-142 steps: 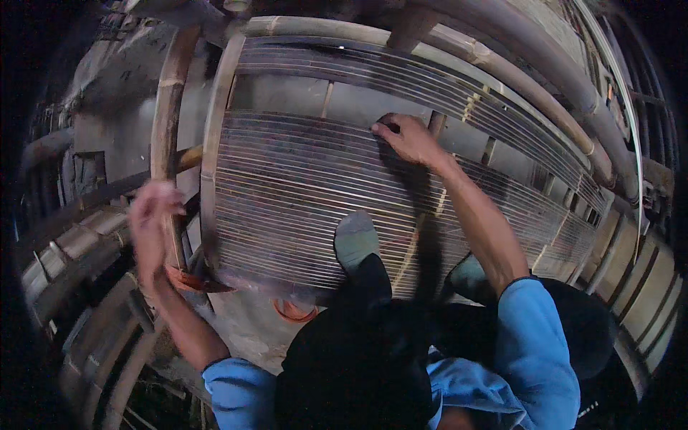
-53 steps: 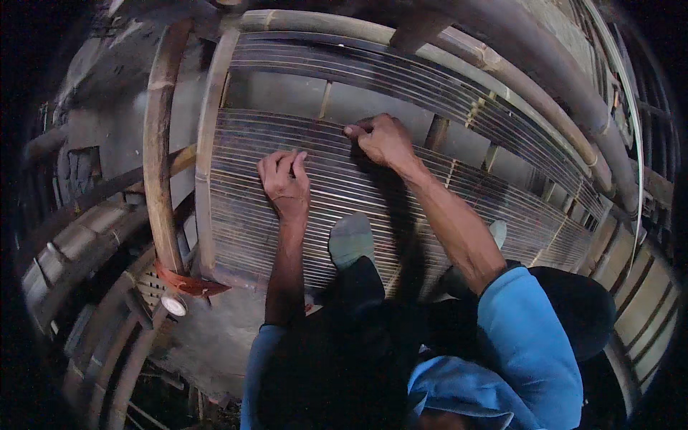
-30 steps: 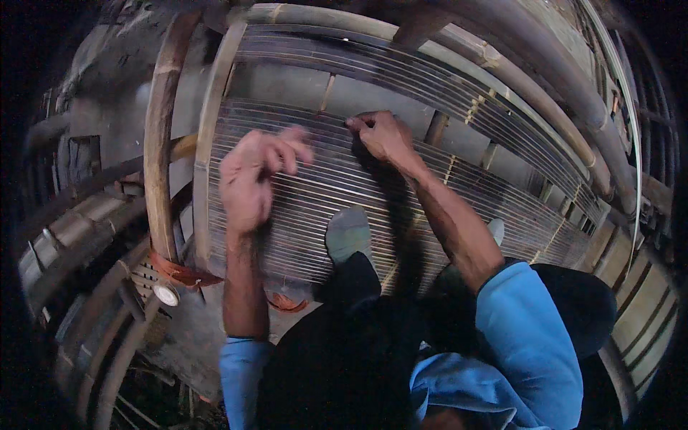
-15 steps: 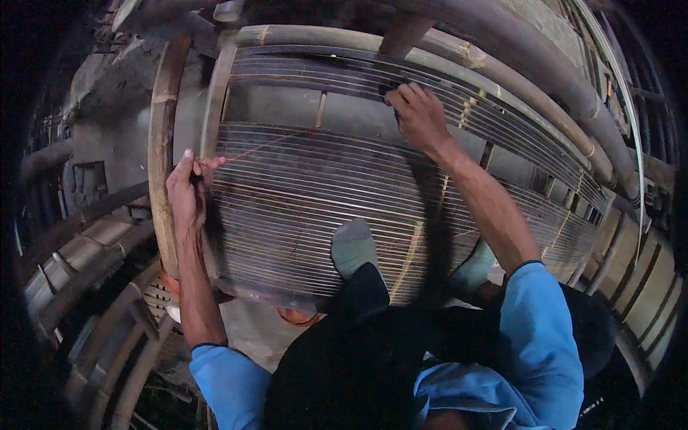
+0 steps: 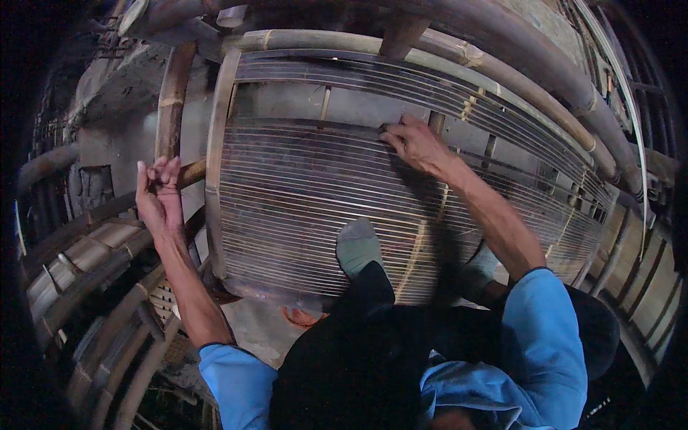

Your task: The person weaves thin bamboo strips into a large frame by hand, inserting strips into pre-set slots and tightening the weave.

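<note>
A wooden-sided frame (image 5: 213, 172) carries many thin, pale parallel strands (image 5: 308, 204), stretched left to right in a broad lower band and a narrower far one. My right hand (image 5: 419, 147) is at the lower band's far edge, its fingertips pressed together; a small dark spot shows there, too unclear to name. Left of the frame's side bar, my left hand (image 5: 161, 197) is raised, palm partly showing, fingers curled and thumb apart. Whatever it may hold does not show. One of my socked feet (image 5: 358, 247) rests against the strands; the other foot (image 5: 476, 269) is farther right, partly in shadow.
Thick bamboo poles (image 5: 502, 68) run along the far side. An upright bamboo post (image 5: 170, 107) stands beyond my left hand. Bamboo slats (image 5: 93, 247) lie at the left, more slats (image 5: 634, 272) at the right. An orange object (image 5: 301, 317) lies below the frame's near edge.
My left hand has moved left, away from the side bar; the reddish thread stretched from it no longer shows. My right hand has come nearer, from the far band to the lower band's edge.
</note>
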The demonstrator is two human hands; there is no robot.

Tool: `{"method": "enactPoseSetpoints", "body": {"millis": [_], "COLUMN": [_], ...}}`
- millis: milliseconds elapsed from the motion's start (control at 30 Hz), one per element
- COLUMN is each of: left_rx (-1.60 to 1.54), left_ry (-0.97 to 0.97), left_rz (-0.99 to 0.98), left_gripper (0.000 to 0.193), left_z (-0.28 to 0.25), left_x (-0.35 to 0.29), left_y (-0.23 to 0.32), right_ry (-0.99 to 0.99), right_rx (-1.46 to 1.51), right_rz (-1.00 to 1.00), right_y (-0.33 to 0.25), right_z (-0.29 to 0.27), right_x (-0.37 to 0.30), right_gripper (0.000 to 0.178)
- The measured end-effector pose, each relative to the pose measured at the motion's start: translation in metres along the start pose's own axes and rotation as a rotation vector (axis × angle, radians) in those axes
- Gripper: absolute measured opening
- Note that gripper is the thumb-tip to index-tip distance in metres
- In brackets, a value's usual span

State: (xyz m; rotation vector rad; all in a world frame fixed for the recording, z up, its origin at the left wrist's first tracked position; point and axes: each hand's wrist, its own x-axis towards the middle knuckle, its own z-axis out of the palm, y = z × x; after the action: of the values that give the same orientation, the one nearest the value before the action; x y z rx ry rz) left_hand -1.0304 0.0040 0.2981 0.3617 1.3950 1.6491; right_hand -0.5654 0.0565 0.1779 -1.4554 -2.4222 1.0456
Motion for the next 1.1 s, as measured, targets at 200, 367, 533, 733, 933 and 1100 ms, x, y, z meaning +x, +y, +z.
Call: {"method": "enactPoseSetpoints", "body": {"millis": [200, 367, 533, 733, 933, 1100], "left_rx": [0.5, 1.496, 1.737, 1.653, 1.837, 0.549], "left_ry": [-0.219, -0.59, -0.646, -0.675, -0.493, -0.74], "left_rz": [-0.03, 0.375, 0.582, 0.149, 0.348, -0.411], "left_gripper": [0.021, 0.035, 0.03, 0.028, 0.03, 0.06], "left_z": [0.052, 0.118, 0.107, 0.123, 0.148, 0.147], "left_x": [0.013, 0.042, 0.073, 0.07, 0.036, 0.02], "left_y": [-0.035, -0.121, -0.226, -0.236, -0.175, -0.147], "right_ry": [-0.004, 0.27, -0.022, -0.025, 0.189, 0.179], "right_rx": [0.019, -0.348, -0.008, 0.295, 0.301, 0.565], "right_rz": [0.103, -0.133, 0.259, 0.515, 0.337, 0.23], "right_y": [-0.025, -0.024, -0.056, -0.074, -0.057, -0.053], "right_z": [-0.009, 0.014, 0.032, 0.042, 0.04, 0.022], "right_x": [0.0, 0.027, 0.085, 0.116, 0.092, 0.072], "right_gripper": [0.025, 0.039, 0.045, 0.038, 0.036, 0.031]}}
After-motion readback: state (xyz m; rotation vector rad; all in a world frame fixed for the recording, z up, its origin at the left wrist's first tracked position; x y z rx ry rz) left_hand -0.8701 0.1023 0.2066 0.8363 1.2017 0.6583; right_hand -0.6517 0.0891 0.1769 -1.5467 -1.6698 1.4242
